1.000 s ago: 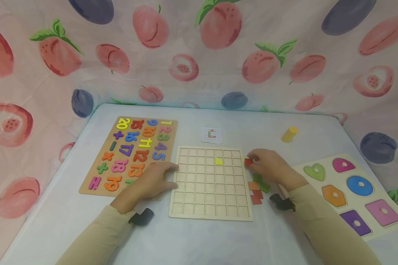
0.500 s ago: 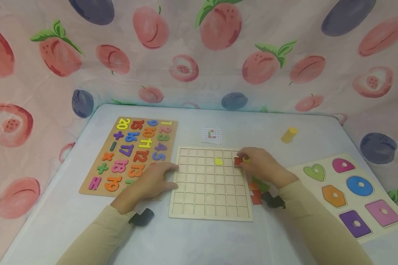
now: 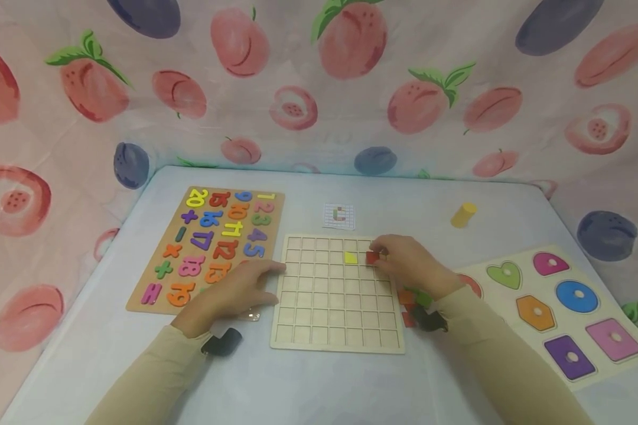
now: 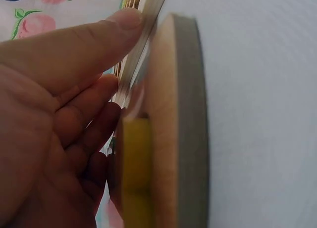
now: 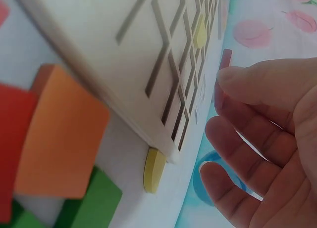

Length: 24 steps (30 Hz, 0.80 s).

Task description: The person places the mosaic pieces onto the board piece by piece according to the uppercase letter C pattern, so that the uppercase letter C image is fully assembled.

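Head view: the counter [image 3: 351, 389] carries a number board [image 3: 163, 295] at 10 o'clock, a shape board [image 3: 569, 321] at 3 o'clock and, at centre as reference for all bearings, a grid board [image 3: 329, 336]. The left hand [image 3: 239, 289] lies at the 9 o'clock edge, thumb and fingers apart, grip holding nothing. The right hand [image 3: 406, 260] has shifted toward 9 o'clock, its grip clamped on a red piece [image 3: 372, 258]. A second ago that piece was outside the 3 o'clock edge; it is now over the cells near 1 o'clock, which suggests a change from picking to placing. Contact with a cell cannot be determined. A yellow piece [image 3: 351, 257] lies in the grid, at 9 o'clock from the red piece. Legible writing: number-board numerals, including 1 to 5, 9 to 12 and 15 to 20, plus operator signs. No brand is legible.
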Available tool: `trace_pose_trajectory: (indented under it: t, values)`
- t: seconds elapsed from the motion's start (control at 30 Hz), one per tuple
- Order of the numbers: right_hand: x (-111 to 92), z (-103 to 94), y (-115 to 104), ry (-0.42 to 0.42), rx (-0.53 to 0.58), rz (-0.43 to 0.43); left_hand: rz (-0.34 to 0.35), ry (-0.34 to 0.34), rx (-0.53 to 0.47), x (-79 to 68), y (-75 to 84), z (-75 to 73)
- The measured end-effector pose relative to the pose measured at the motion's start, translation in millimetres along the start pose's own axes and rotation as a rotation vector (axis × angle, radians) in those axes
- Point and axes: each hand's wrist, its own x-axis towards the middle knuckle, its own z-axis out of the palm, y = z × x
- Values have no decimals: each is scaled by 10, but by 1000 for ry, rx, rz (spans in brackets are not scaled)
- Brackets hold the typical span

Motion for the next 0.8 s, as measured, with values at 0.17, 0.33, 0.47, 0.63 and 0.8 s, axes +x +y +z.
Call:
trace_pose_trajectory:
  t: [0.17, 0.33, 0.47, 0.63, 0.8]
  values:
    - [42, 20, -25, 5, -5, -22, 20, 9, 14, 9, 3, -4]
    - [82, 52, -71, -4, -12, -23, 42, 18, 28, 15, -5, 7]
    - [112, 76, -109, -5, -16, -30, 55, 19, 41, 13, -24, 17]
    - [157, 98, -150, 34, -39, -113, 64, 23, 49, 6, -32, 25]
    - [199, 119, -215, 32, -25, -154, 58, 21, 50, 4, -30, 30]
